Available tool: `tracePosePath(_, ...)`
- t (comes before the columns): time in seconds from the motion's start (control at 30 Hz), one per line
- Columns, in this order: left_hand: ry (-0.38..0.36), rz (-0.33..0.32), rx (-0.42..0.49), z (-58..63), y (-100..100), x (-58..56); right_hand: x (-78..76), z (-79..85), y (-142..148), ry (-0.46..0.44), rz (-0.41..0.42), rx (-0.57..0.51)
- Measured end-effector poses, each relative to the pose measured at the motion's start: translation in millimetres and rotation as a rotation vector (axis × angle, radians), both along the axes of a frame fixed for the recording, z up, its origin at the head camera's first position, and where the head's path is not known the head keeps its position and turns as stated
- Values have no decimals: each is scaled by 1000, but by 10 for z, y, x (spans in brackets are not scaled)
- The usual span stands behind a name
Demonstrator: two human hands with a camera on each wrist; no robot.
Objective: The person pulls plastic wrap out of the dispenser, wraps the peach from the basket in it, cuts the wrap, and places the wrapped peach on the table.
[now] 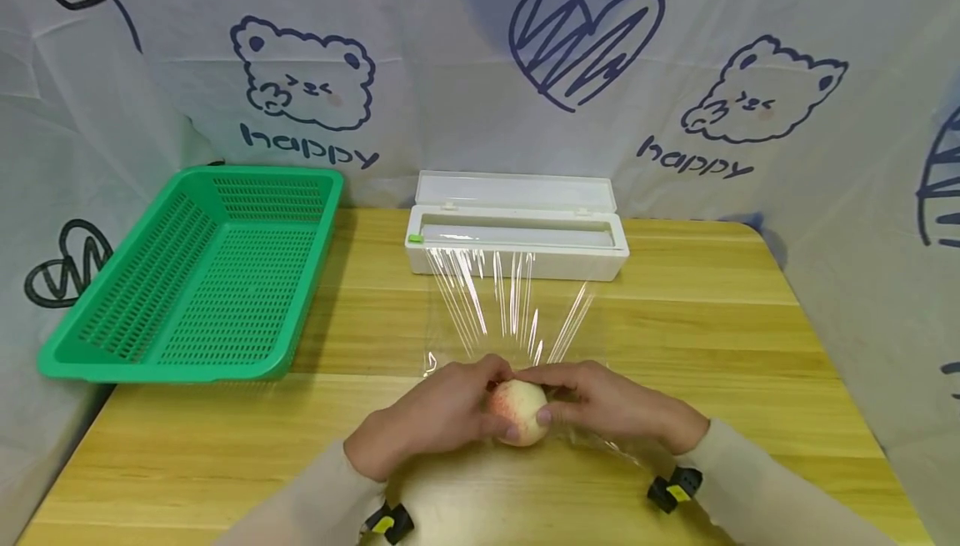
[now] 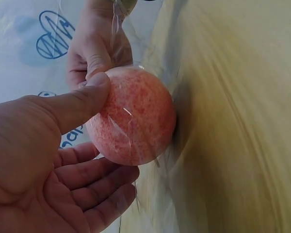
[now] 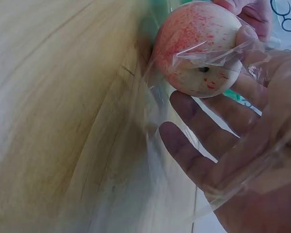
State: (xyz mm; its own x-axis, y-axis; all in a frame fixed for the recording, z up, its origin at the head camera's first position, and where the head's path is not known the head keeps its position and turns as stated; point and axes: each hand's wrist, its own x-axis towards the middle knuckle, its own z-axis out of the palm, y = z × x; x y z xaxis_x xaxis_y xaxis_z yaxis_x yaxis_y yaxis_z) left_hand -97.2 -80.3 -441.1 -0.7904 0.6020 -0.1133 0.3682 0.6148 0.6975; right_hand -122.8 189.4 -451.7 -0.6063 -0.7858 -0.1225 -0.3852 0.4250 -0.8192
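Observation:
A pale peach (image 1: 519, 413) with a red blush sits at the near middle of the table between both hands. Clear plastic wrap (image 1: 510, 313) runs from its box toward the peach and clings over its skin in both wrist views. My left hand (image 1: 450, 404) grips the peach from the left, its thumb (image 2: 87, 97) on one side and fingers curved round the other. From the right, my right hand (image 1: 607, 404) holds the peach between thumb and fingers. Some wrap lies across the right palm (image 3: 252, 165), with two fingers spread away from the fruit.
A white wrap box (image 1: 517, 265) with its lid raised stands at the back middle, a green slider on its left end. To the left is a green plastic basket (image 1: 300, 296). White cloth (image 1: 450, 71) with drawings surrounds the wooden table (image 1: 712, 321).

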Motion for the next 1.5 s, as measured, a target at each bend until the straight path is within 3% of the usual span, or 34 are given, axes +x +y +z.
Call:
tracePosePath(0.27, -86, 29, 15, 18, -8, -90, -42, -23, 30, -21, 0, 26)
tracePosePath(0.4, -120, 31, 32, 16, -11, -138, -53, -29, 23, -32, -35, 60)
tracePosePath(0.47, -142, 33, 48, 16, -11, -159, -44, -26, 9, 5, -73, 71)
tracePosePath(0.57, -169, 40, 62, 15, -12, -187, -11, -20, -16, 200, -168, 81)
tracePosePath(0.73, -196, 53, 72, 11, -9, -232, 106, 37, -54, 671, -373, 0)
tracePosePath(0.8, -206, 57, 68, 15, -8, -253, 171, 61, -88, 857, -366, -82)
tracePosePath(0.9, -218, 59, 55, 26, -7, -286, 285, 74, -176, 1122, -255, -172)
tracePosePath(1.0, -228, 56, 41, 42, -4, -318, 399, 42, -266, 1240, -173, -141)
tracePosePath(1.07, -237, 52, 34, 47, 2, -336, 447, -2, -293, 1239, -163, -74)
tracePosePath(1.17, -249, 50, 32, 58, 7, -358, 450, -69, -282, 1162, -176, 1)
tracePosePath(1.5, -243, 30, 47, 15, -86, -457, 187, 36, -275, 647, -165, 124)
